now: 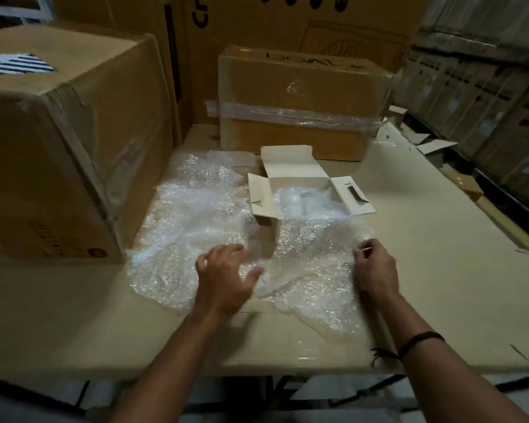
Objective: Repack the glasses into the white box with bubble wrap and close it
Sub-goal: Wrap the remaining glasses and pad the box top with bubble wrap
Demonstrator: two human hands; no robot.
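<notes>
White box (297, 170) stands open on the tabletop (425, 239), bubble wrap (312, 257) spilling from it to the right grip (376, 270), which pinches its edge, and the released, splayed left grip (223, 276); a sharp tug could topple the box.

rear carton (257, 19): "Cre", cut off | wrapped carton (300, 87): lettering illegible

Left hand (223, 276) motion-blurred; white box (293, 170) contents veiled by bubble wrap (315, 206).

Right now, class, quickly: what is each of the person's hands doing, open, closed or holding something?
Left hand: open, fingers spread over the bubble wrap.
Right hand: closed, pinching the bubble wrap's edge.
</notes>
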